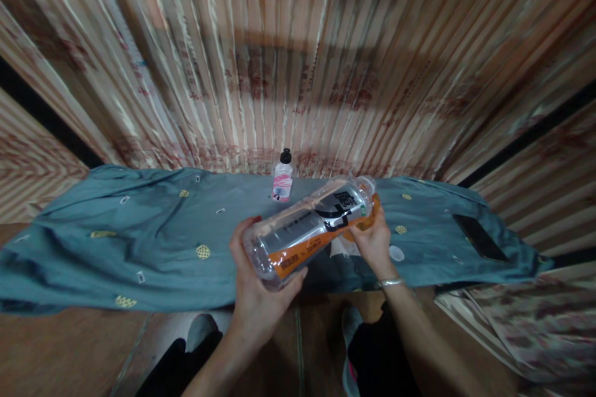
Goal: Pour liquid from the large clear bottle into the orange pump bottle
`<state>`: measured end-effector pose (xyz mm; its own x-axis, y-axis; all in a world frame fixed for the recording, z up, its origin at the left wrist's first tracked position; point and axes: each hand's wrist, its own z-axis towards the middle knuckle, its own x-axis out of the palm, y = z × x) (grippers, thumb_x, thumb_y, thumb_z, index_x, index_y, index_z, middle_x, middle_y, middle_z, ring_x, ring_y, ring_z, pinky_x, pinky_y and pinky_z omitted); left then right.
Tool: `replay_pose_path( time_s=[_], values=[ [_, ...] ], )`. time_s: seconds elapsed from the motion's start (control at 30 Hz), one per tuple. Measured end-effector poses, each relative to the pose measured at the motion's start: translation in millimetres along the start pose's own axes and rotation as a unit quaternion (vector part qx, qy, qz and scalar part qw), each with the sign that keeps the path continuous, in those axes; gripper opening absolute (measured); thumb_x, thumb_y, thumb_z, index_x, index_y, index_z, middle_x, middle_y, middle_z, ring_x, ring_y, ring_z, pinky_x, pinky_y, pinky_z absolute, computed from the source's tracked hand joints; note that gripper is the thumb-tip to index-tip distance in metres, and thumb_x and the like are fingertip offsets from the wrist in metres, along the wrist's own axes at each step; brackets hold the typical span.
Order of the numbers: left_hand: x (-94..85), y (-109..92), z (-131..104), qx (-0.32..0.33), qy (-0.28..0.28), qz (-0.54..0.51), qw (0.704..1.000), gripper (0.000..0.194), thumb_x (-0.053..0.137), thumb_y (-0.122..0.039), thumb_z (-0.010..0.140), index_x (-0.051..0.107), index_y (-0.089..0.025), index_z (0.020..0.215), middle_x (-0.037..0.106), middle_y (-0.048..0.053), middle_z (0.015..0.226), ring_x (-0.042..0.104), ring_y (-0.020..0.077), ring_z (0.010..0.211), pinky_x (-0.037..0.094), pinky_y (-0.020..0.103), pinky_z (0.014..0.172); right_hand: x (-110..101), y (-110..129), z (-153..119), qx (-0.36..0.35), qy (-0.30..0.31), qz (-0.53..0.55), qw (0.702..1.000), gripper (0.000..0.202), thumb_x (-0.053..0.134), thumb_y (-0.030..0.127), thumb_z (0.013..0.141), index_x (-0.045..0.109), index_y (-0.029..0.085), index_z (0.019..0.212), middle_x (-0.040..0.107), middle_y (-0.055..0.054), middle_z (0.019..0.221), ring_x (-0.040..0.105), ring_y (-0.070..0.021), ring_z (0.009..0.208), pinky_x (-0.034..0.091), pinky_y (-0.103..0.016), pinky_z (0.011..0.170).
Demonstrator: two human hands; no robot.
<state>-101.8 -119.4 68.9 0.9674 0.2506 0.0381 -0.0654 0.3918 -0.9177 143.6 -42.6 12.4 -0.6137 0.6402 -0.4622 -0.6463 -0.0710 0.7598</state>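
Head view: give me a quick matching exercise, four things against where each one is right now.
Things:
1. large clear bottle
2. small bottle
3. dark phone
4. white cap

Places:
A. flat on the cloth, far right
B. upright on the cloth, by the curtain
C. sideways in left hand and right hand
D. on the cloth beside the right hand

Pairs: 1-C, 2-B, 3-A, 4-D

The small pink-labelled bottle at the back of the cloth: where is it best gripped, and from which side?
Probably around its labelled body, coming from the front: the small bottle stands upright on the blue cloth, curtain close behind, nothing beside it. Both hands hold the large bottle.
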Motion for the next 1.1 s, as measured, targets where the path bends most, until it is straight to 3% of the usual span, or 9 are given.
replay_pose_path(
  time_s=[0.43, 0.8, 1.1],
  values=[
    [-1.0, 1.7, 0.1, -0.02, 0.009, 0.006, 1.0, 0.089, 0.086, -0.032, 0.064, 0.035, -0.031, 0.137, 0.057, 0.005, 0.122, 0.069, 0.0214, 0.102, 0.061, 0.039, 0.088, -1.4, 1.6, -0.6, -0.003, -0.002, -0.003, 1.0, 0.089, 0.075, 0.058, 0.067, 0.052, 0.011, 0.14, 0.073, -0.019, 0.121, 0.072, -0.0338, 0.105, 0.057, -0.048, 0.092],
    [-0.4, 0.9, 0.2, 0.005, -0.003, 0.01, 1.0, 0.09, 0.087, -0.033, 0.063, 0.037, -0.031, 0.138, 0.058, 0.005, 0.122, 0.068, 0.0213, 0.101, 0.061, 0.036, 0.085, -0.7, -1.1, 0.4, 0.008, 0.009, -0.005, 1.0, 0.095, 0.076, 0.06, 0.066, 0.05, 0.009, 0.142, 0.072, -0.021, 0.122, 0.071, -0.0359, 0.106, 0.056, -0.051, 0.093],
    [0.2, 2.4, 0.1, 0.0, -0.003, 0.01, 1.0, 0.089, 0.086, -0.035, 0.064, 0.037, -0.032, 0.138, 0.057, 0.005, 0.125, 0.068, 0.0217, 0.103, 0.06, 0.037, 0.087, -2.0, 0.3, 0.1, -0.02, -0.002, -0.015, 1.0, 0.091, 0.074, 0.061, 0.068, 0.051, 0.011, 0.14, 0.071, -0.02, 0.124, 0.07, -0.0345, 0.109, 0.056, -0.049, 0.094]
  ],
)
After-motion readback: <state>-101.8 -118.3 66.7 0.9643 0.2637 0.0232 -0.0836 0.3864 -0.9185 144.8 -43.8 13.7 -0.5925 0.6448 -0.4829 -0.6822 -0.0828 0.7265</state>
